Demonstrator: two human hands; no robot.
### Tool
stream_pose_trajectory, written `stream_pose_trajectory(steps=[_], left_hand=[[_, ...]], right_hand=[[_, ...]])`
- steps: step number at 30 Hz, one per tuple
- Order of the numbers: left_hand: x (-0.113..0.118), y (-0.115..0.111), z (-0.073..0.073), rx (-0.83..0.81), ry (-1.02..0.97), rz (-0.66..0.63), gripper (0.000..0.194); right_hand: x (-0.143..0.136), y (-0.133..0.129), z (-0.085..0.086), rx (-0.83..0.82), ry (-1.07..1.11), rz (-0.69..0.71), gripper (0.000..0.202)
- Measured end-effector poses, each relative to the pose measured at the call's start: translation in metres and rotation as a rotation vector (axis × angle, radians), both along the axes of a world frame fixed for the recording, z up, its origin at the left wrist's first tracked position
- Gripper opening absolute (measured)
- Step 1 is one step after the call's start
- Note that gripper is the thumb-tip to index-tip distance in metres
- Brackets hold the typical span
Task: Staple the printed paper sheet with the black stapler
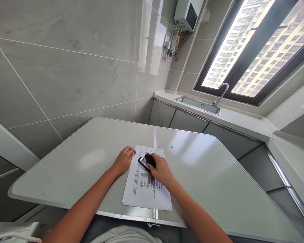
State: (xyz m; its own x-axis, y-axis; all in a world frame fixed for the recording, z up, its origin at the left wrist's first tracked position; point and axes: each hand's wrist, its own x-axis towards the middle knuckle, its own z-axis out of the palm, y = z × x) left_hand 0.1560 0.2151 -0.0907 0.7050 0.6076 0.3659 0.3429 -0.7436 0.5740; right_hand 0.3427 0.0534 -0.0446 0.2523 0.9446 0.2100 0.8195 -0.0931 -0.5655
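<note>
A printed sheet of paper (144, 197) lies on the folding table, across its centre seam; whether it is one sheet or a few, I cannot tell. My right hand (161, 168) is closed around a black stapler (150, 161), held over the upper part of the sheet. The stapler slants with its front end toward the upper left, and its jaws look apart. At the sheet's upper left edge rests my left hand (125, 158), fingers loosely bent and fingertips touching the paper. It grips nothing that I can see.
The pale table (205, 189) has clipped corners and a metal-edged seam (155, 136). Two tiny dark marks (171, 146) show right of the seam. Beyond it stand a counter with a sink (200, 105) and faucet (224, 91). A tiled wall (66, 74) rises behind the left side.
</note>
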Motion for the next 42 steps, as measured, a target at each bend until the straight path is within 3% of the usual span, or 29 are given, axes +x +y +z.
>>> stream_pose_trajectory(steps=[2, 4, 11, 17, 21, 23, 28, 33, 38, 42], left_hand=[[-0.001, 0.002, -0.001, -0.001, -0.019, 0.026, 0.028], [-0.001, 0.003, -0.001, -0.005, -0.022, 0.033, 0.028], [0.0, 0.002, -0.002, -0.004, -0.024, 0.043, 0.028], [0.0, 0.003, -0.007, 0.024, 0.069, 0.064, 0.023], [-0.001, 0.004, -0.007, -0.01, 0.034, 0.065, 0.026], [-0.001, 0.006, -0.007, -0.039, -0.002, 0.076, 0.028], [-0.002, 0.012, -0.009, -0.042, -0.017, 0.144, 0.028], [-0.005, 0.014, -0.009, -0.034, 0.011, 0.216, 0.026], [-0.005, 0.015, -0.012, 0.048, 0.095, 0.222, 0.024], [-0.004, 0.015, -0.014, 0.062, 0.103, 0.217, 0.023]], right_hand=[[-0.012, 0.001, -0.006, -0.022, -0.026, 0.056, 0.01], [-0.007, -0.004, -0.01, -0.037, -0.027, 0.089, 0.012], [0.066, -0.061, -0.019, -0.06, 0.041, 0.057, 0.009], [0.087, -0.088, -0.025, -0.088, 0.105, 0.018, 0.024], [0.109, -0.08, -0.013, -0.128, 0.197, 0.094, 0.037], [0.127, -0.068, -0.011, -0.06, 0.216, 0.043, 0.041], [0.163, -0.024, -0.035, 0.12, -0.121, -0.183, 0.031], [0.161, -0.006, -0.061, 0.16, -0.306, -0.213, 0.024], [0.15, -0.01, -0.056, 0.147, -0.38, -0.196, 0.025], [0.14, 0.004, -0.06, 0.096, -0.359, -0.148, 0.032]])
